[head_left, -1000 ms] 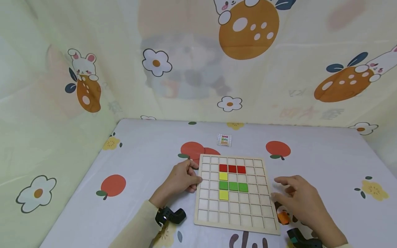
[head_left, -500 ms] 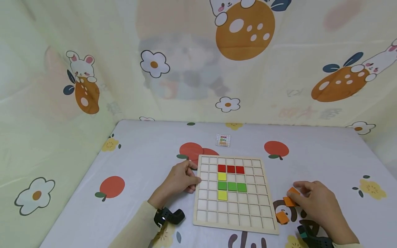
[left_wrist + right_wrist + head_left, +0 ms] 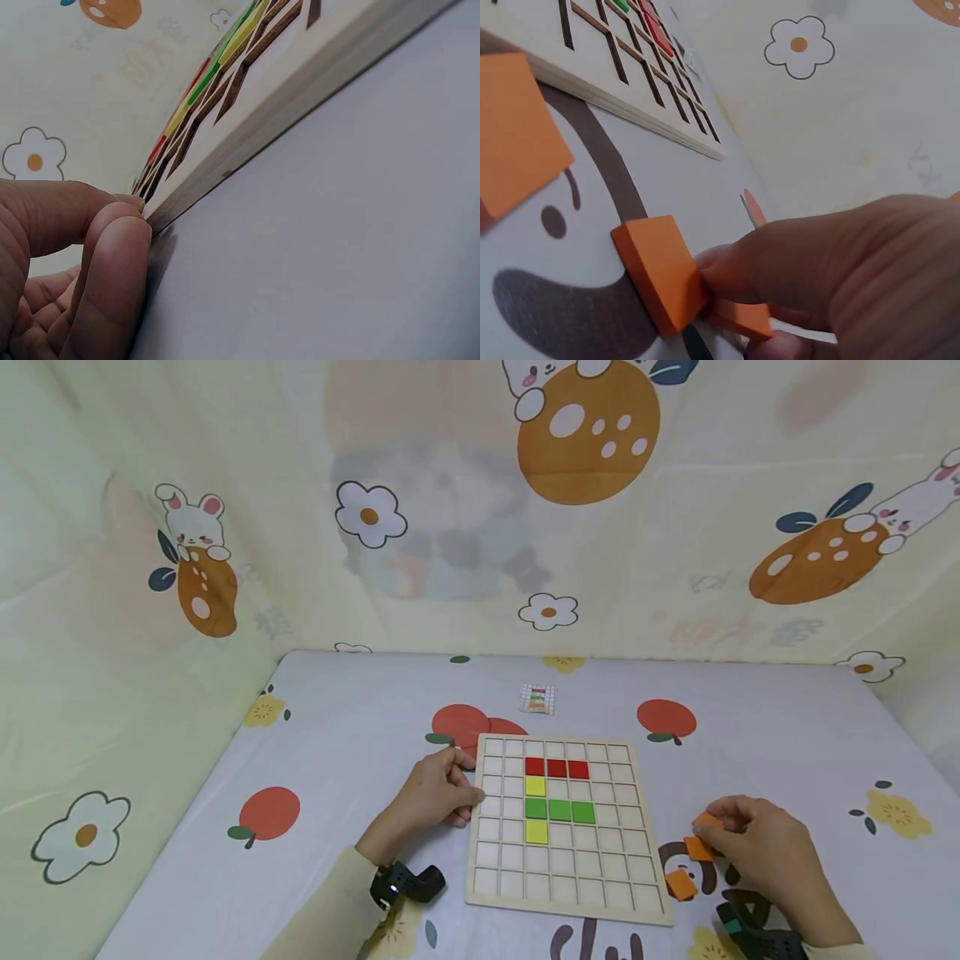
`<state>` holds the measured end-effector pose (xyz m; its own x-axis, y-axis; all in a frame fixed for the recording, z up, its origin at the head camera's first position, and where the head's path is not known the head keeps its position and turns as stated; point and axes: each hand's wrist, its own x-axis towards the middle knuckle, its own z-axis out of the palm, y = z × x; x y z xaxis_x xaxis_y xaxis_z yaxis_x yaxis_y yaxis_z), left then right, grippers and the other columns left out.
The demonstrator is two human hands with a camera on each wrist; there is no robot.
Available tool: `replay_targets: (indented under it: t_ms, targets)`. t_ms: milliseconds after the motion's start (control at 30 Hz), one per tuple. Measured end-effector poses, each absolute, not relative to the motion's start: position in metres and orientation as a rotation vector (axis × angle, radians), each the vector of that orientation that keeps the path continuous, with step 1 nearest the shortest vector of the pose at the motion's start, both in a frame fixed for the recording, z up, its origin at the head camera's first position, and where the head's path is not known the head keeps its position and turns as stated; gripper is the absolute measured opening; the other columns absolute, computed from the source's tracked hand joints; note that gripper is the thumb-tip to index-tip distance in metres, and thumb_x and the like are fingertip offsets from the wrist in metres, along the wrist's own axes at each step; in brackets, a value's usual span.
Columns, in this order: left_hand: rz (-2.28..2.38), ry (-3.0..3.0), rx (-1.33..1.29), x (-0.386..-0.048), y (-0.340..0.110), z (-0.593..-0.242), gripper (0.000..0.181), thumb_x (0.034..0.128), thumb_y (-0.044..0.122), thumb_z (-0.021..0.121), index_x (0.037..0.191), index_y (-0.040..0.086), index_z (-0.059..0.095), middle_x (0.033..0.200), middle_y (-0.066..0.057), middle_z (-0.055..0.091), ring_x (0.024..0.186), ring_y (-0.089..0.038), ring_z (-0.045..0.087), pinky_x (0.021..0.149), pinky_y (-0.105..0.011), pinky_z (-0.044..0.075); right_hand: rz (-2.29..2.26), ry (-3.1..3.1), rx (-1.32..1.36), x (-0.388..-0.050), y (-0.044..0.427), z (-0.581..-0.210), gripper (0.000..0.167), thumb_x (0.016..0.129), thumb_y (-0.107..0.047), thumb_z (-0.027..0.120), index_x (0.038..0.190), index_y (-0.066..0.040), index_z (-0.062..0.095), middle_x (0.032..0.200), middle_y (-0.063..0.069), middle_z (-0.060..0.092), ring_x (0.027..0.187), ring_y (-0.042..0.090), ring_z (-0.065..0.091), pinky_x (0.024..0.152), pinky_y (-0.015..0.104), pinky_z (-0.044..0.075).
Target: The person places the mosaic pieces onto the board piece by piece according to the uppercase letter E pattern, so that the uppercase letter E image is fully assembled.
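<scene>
A wooden grid board lies on the cloth, holding three red tiles, three green tiles and two yellow tiles. My left hand touches the board's left edge with thumb and fingertips; the left wrist view shows them at the wooden edge. To the right of the board, my right hand pinches an orange tile between thumb and fingers. Against it, by the thumb, is a second orange tile. Another orange tile lies nearer the board's right edge.
A small printed card with a coloured grid lies behind the board. Patterned cloth covers the table, and a printed curtain stands behind and at the sides.
My right hand has moved right and down from beside the board's edge and taken hold of an orange tile. The left hand stays at the board, and the head view has shifted slightly.
</scene>
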<state>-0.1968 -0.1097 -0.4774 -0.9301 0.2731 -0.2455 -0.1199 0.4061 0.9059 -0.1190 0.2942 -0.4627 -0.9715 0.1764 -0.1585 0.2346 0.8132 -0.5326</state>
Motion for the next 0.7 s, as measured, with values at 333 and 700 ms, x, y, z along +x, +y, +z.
replay_targets:
  t_ms: [333, 700]
  targets:
    - [1.544, 2.310, 0.150, -0.1960, -0.1105, -0.4784, 0.039, 0.0903, 0.008, 0.081, 0.122, 0.004, 0.058, 0.080, -0.008, 0.066, 0.053, -0.014, 0.063, 0.052, -0.026, 0.059, -0.998, 2.998, 0.266, -0.1132, 0.2882, -0.4692, 0.034, 0.096, -0.024, 0.077, 0.121, -0.002, 0.073, 0.087, 0.004, 0.074, 0.072, 0.016, 0.059, 0.052, 0.026, 0.045]
    - [1.549, 2.296, 0.144, -0.1962, -0.1108, -0.4765, 0.039, 0.0906, 0.008, 0.081, 0.122, 0.004, 0.058, 0.080, -0.008, 0.065, 0.053, -0.014, 0.063, 0.052, -0.025, 0.059, -1.029, 2.910, 0.285, -0.1121, 0.2959, -0.4686, 0.041, 0.095, -0.023, 0.075, 0.128, 0.001, 0.069, 0.091, 0.005, 0.073, 0.071, 0.016, 0.060, 0.051, 0.027, 0.049]
